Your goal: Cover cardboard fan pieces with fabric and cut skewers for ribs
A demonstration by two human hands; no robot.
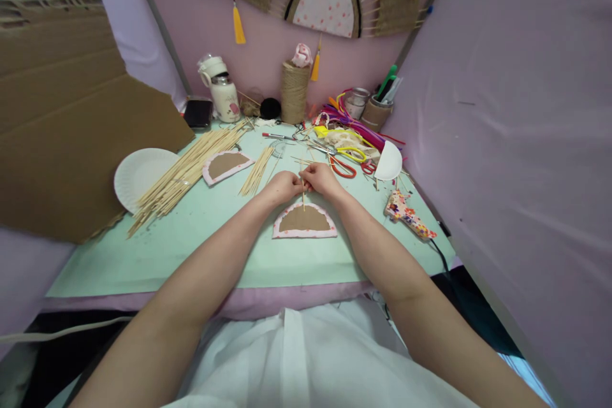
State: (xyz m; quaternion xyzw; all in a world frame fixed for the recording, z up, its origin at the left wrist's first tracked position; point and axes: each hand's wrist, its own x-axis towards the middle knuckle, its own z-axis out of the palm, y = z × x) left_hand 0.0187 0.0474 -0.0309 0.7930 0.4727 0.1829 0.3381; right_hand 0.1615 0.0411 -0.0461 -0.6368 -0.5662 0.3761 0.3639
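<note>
My left hand (287,186) and my right hand (319,178) meet at the middle of the table, their fingers pinched around a thin wooden stick (303,201). The stick's near end reaches over a half-round cardboard piece (306,222), which has a pink-and-white cloth border and lies flat just below my hands. My fingers cover part of the stick. A second half-round piece with the same border (228,166) rests to the left. Between it and my hands is a small group of loose sticks (258,171).
A large stick bundle (186,175), a paper plate (143,172) and a cardboard sheet (86,127) are left. Scissors (344,167), a white half disc (389,161) and a patterned glue gun (408,213) with a cord are right. A twine roll (294,92) and a bottle (224,95) stand behind.
</note>
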